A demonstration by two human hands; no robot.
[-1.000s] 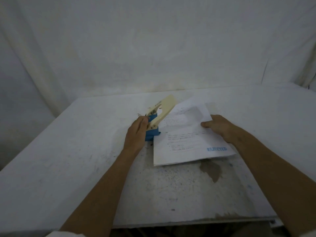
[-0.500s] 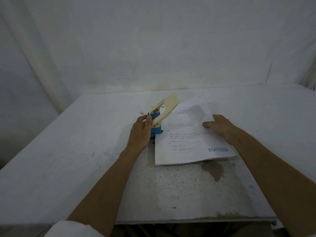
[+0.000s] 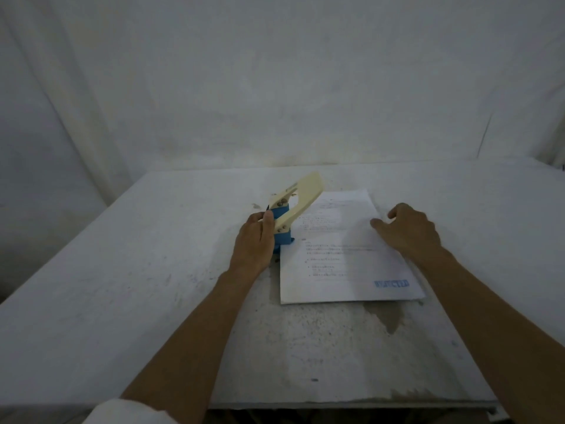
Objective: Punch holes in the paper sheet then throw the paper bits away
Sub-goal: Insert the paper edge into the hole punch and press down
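A hole punch (image 3: 290, 215) with a blue body and a raised cream lever stands at the middle of the table. My left hand (image 3: 255, 241) grips its blue base from the left. A printed paper sheet (image 3: 342, 255) with a blue stamp lies flat just right of the punch, its left edge at the punch's mouth. My right hand (image 3: 408, 229) hovers at the sheet's right edge, fingers bent and apart, holding nothing.
The white table (image 3: 122, 286) is scuffed and stained, with a dark patch (image 3: 388, 319) just below the sheet. White cloth (image 3: 275, 87) hangs behind the table and on both sides. The table's front edge runs close to me.
My right hand has let go of the sheet, which was lifted and curled and now lies flat. My left hand stays on the punch.
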